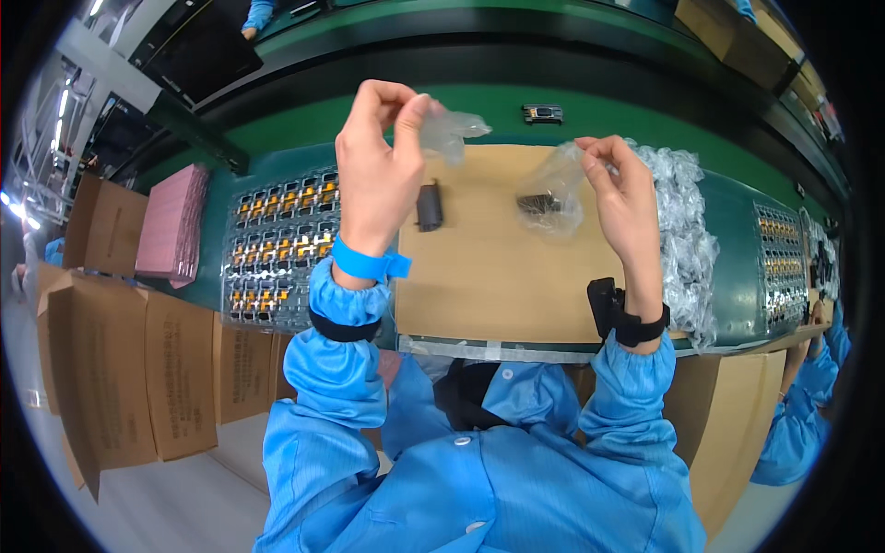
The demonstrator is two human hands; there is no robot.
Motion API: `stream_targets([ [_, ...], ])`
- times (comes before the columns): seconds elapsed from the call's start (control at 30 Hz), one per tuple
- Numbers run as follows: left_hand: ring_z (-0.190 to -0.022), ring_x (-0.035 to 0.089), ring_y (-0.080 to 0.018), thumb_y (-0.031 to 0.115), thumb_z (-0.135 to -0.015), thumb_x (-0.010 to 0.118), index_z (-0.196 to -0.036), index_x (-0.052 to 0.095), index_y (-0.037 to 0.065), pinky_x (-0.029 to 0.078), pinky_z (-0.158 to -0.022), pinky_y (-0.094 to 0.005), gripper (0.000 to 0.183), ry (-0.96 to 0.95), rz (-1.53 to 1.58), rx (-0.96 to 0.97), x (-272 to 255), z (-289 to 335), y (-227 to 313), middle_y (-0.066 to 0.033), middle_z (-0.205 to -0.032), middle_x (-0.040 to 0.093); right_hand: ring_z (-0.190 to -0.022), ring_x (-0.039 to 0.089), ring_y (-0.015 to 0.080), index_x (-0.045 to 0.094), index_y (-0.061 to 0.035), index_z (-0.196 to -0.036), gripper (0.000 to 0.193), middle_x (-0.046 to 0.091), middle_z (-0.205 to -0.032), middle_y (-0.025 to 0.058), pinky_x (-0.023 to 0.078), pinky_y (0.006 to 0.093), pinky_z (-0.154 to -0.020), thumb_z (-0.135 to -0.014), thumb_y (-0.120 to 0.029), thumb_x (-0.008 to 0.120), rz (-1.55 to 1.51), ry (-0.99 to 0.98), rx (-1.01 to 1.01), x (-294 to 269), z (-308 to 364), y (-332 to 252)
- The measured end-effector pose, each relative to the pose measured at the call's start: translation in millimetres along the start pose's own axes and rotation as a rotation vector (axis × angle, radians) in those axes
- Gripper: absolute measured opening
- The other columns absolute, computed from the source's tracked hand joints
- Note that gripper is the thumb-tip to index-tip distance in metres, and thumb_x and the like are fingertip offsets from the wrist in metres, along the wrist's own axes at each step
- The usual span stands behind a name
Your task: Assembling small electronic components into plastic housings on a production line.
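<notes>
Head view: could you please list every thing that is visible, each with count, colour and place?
Small crumpled clear plastic bag: one, transparent, pinched in the left hand.
Clear plastic bag with a dark part inside: one, transparent, held by the right hand.
Small black part: one, lying on the mat.
Flat tan cardboard mat: one, bench centre.
Trays of small orange and black parts: several, left of the mat.
Pile of filled clear bags: one, right of the mat.
Pink foam sheets: one stack, far left.
Brown cardboard boxes: several, lower left.
Left hand: blue wristband, blue sleeve.
Right hand: black wrist device, blue sleeve.
</notes>
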State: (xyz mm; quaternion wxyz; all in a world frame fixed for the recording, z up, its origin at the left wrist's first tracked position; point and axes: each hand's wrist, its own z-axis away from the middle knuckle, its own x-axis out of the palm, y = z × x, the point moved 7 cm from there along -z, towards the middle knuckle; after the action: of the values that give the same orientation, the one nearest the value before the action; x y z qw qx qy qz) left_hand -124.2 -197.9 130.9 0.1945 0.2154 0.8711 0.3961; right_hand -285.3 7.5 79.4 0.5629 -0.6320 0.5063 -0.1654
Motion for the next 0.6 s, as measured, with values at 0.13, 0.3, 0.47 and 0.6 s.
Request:
stream_targets([
  [0.13, -0.071, 0.064, -0.0227, 0.016, -0.094, 0.061, -0.101, 0.054, 0.0, 0.05, -0.065, -0.0333, 0.019, -0.183, -0.184, -0.096, 30, 5, -21, -0.0121, -0.076, 0.063, -0.098, 0.064, 0.0155, 0.055, -0.0056, -0.1, 0.008, 0.066, -0.096, 0.006, 0.052, 0.0348, -0.09, -0.1, -0.013, 0.052, -0.48, -0.031, 0.219, -3, -7, 37],
  [0.3, -0.081, 0.065, -0.0272, 0.028, -0.089, 0.069, -0.12, 0.057, 0.003, 0.051, -0.075, -0.0373, 0.042, -0.409, -0.248, -0.001, 83, 34, -4, -0.0121, -0.084, 0.064, -0.094, 0.064, 0.0157, 0.056, -0.0034, -0.101, 0.011, 0.066, -0.096, 0.0061, 0.052, 0.0345, -0.089, -0.098, -0.014, 0.056, -0.735, -0.054, 0.184, -2, -3, 16],
  [0.47, -0.084, 0.066, -0.0222, 0.012, -0.085, 0.06, -0.107, 0.064, 0.001, 0.051, -0.077, -0.0339, 0.025, -0.536, -0.191, 0.057, 79, 44, -5, -0.0098, -0.083, 0.064, -0.092, 0.066, 0.0235, 0.065, 0.0021, -0.1, 0.02, 0.066, -0.095, 0.0106, 0.052, 0.0341, -0.08, -0.086, -0.012, 0.071, -0.204, -0.06, 0.052, -37, 46, -10],
  [0.6, -0.066, 0.06, -0.0155, 0.002, -0.077, 0.051, -0.091, 0.061, -0.005, 0.048, -0.064, -0.0286, 0.019, -0.532, 0.043, -0.279, 38, 48, -16, -0.0125, -0.075, 0.064, -0.091, 0.063, 0.0315, 0.065, 0.0025, -0.102, 0.029, 0.063, -0.095, 0.0132, 0.05, 0.0381, -0.079, -0.077, -0.008, 0.075, 0.677, -0.001, 0.002, -97, 118, 7],
])
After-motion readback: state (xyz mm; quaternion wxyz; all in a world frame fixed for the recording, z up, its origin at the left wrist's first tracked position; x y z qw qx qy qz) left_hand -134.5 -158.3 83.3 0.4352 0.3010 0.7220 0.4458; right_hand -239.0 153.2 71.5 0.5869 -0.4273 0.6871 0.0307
